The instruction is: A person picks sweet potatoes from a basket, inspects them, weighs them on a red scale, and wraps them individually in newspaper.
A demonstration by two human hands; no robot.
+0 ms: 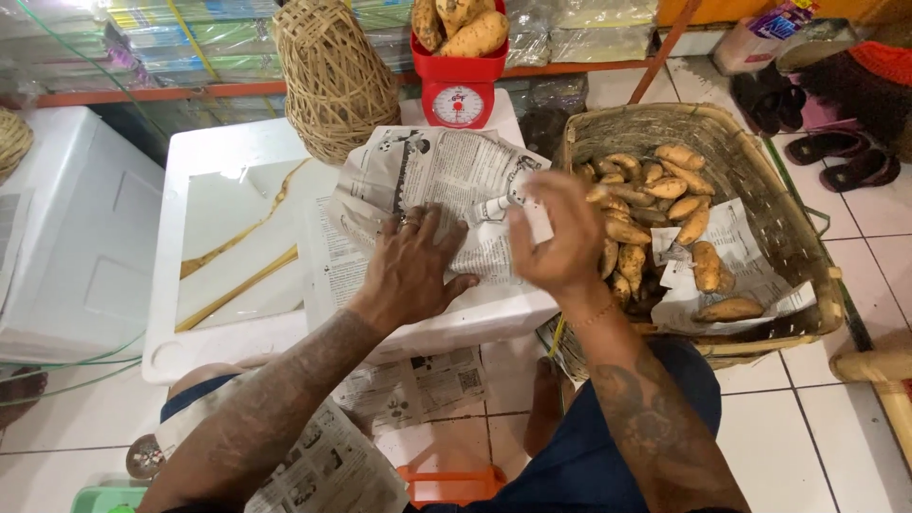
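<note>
A left hand (410, 269) presses flat, fingers spread and holding nothing, on a crumpled black-and-white newspaper sheet (432, 185) atop a white foam box lid (228, 256). Just right of it, the right hand (559, 236) is clenched around a small white glue bottle (502, 206), nozzle toward the paper. Beyond that grip sits a woven bamboo basket (760, 180) of tan sweet potatoes (665, 190).

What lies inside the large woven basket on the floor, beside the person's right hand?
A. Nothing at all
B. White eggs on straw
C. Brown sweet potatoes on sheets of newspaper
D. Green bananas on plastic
C: the large woven basket holds many brown sweet potatoes lying on sheets of newspaper, just beyond the right hand.
</note>
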